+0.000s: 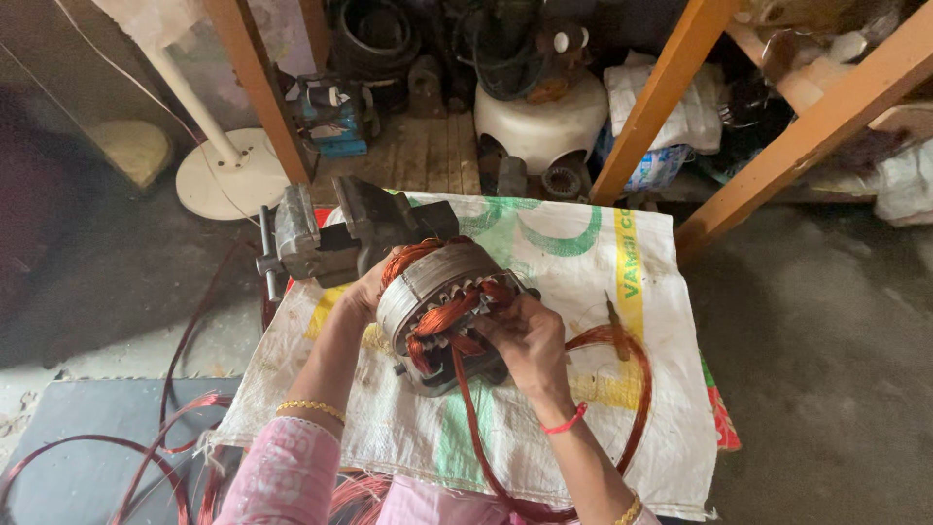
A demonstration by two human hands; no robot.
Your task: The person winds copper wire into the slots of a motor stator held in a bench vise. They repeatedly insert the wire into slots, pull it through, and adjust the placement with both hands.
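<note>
A motor stator [437, 316] is gripped by the left hand [362, 292]; copper wire [455, 313] (several slots already wound) is pinched by the right hand [525, 335], loose loops remaining.

Light: soft, even daylight, brightest on the white woven sack [573, 253].
Shadows: deep under the shelf at the top and at the left edge.
Glare: none.
Focus: centre sharp.
Distortion: wide-angle bending of the wooden posts [661, 97].

On a counter [603, 389] covered with a white woven sack, the left hand [362, 292] steadies a grey motor stator [437, 301] while the right hand [530, 340] pinches its copper wire [442, 316], a bench vise [340, 238] just beside.
</note>
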